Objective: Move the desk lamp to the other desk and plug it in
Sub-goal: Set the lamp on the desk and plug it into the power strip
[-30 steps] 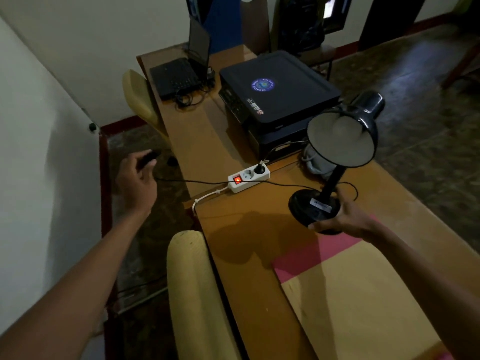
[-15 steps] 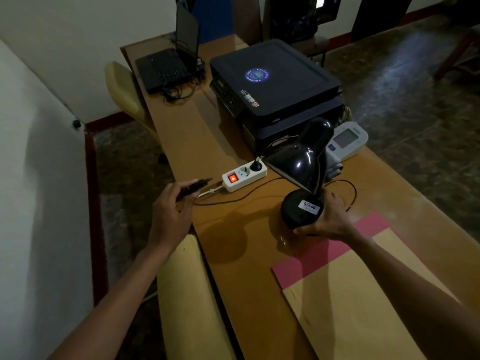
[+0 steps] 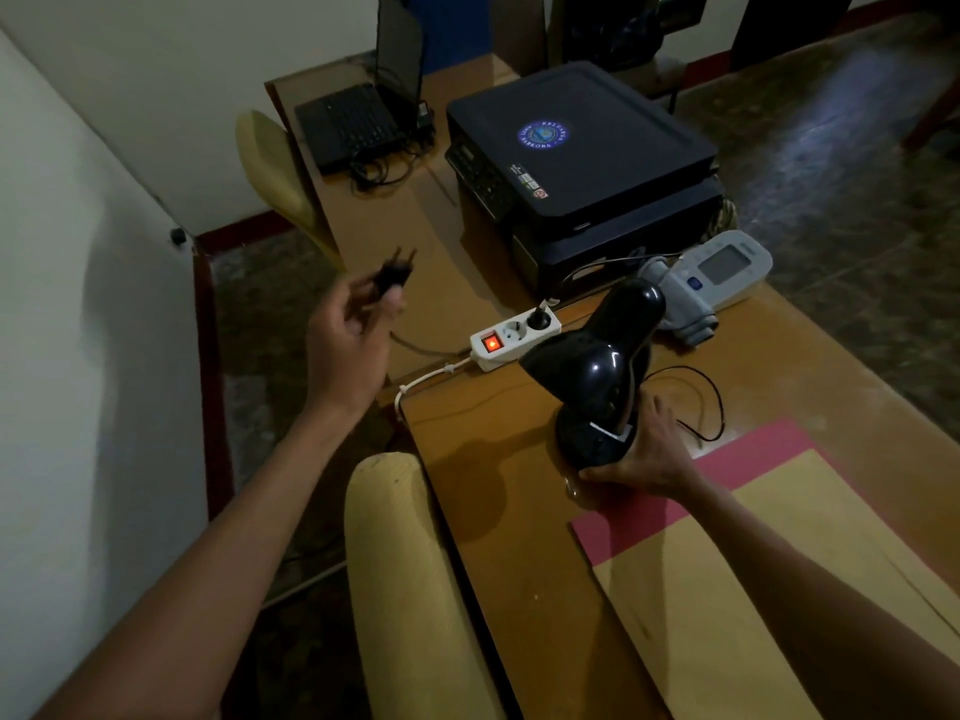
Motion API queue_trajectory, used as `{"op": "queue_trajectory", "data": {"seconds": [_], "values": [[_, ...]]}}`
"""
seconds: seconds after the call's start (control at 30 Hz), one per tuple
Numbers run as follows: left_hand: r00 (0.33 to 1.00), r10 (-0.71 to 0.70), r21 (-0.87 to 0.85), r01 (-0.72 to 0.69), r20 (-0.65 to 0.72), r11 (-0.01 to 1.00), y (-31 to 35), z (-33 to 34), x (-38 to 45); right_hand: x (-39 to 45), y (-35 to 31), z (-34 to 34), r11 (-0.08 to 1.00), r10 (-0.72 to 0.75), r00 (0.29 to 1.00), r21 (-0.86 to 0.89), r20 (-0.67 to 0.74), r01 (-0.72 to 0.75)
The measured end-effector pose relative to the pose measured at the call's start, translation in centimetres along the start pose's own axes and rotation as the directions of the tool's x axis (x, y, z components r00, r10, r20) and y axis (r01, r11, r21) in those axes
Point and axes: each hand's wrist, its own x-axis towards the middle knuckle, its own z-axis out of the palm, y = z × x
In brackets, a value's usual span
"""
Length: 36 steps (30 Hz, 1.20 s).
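While the room is dim, the outlines on the desk stay legible.
Desk lamp: the black desk lamp stands on the wooden desk near its left edge, its base just beyond a pink sheet, its shade tipped down toward the power strip.
Right hand: the right hand grasps the near side of the lamp's round base, fingers wrapped on its rim.
Cord: a thin black cord loops on the desk to the right of the base.
Left hand: the left hand is raised off the desk's left edge, fingers pinching the black plug with its pins pointing up and away; blurred.
Power strip: the white power strip lies just behind the shade, its red switch lit, one black plug in the far socket and the near socket free.
Surroundings: a black printer sits behind the strip, a white-and-grey device with a screen to the lamp's right, a laptop at the far end, and a yellow chair back against the near edge.
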Motion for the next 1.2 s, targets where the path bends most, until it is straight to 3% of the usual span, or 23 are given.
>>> {"op": "queue_trajectory", "data": {"seconds": [0.23, 0.4, 0.5, 0.67, 0.77, 0.83, 0.87, 0.93, 1.0, 1.2], "values": [[0.977, 0.207, -0.164, -0.197, 0.045, 0.967, 10.0, 1.8, 4.1, -1.3, -1.8, 0.3, 0.986, 0.101, 0.994, -0.137, 0.048, -0.093], [0.952, 0.28, -0.283, -0.235, 0.127, 0.93, 16.3, 4.3, 5.0, -1.9, -2.1, -1.8, 0.968, 0.234, 0.97, 0.082, 0.065, -0.239], [0.924, 0.353, -0.349, -0.285, 0.148, 0.893, 19.7, 5.1, 4.7, -1.9, -2.1, -3.8, 0.929, 0.326, 0.943, 0.212, -0.074, -0.304], [0.928, 0.327, -0.447, -0.221, 0.176, 0.867, 22.0, 2.7, 2.3, -3.1, -2.9, -7.6, 0.823, 0.541, 0.754, 0.418, -0.371, -0.385], [0.948, 0.263, -0.492, -0.145, 0.179, 0.858, 22.1, -0.6, 0.8, -3.8, -4.4, -9.6, 0.784, 0.599, 0.666, 0.492, -0.444, -0.377], [0.961, 0.218, -0.524, -0.098, 0.172, 0.846, 22.0, -2.7, -0.2, -4.2, -5.3, -11.0, 0.798, 0.553, 0.735, 0.502, -0.393, -0.332], [0.967, 0.194, -0.547, -0.074, 0.166, 0.834, 21.9, -3.7, -0.6, -4.2, -5.7, -11.6, 0.812, 0.489, 0.819, 0.5, -0.3, -0.301], [0.975, 0.166, -0.577, -0.051, 0.149, 0.815, 22.2, -5.0, -1.0, -4.3, -7.1, -12.3, 0.846, 0.296, 0.955, 0.459, 0.017, -0.271], [0.979, 0.17, -0.585, -0.071, 0.115, 0.808, 22.9, -6.1, -1.0, -4.4, -8.6, -12.3, 0.902, 0.188, 0.949, 0.337, 0.254, -0.269], [0.957, 0.279, -0.597, -0.18, 0.077, 0.782, 26.1, -7.3, -0.3, -5.3, -11.2, -12.1, 0.951, 0.212, 0.933, 0.158, 0.289, -0.265]]}}
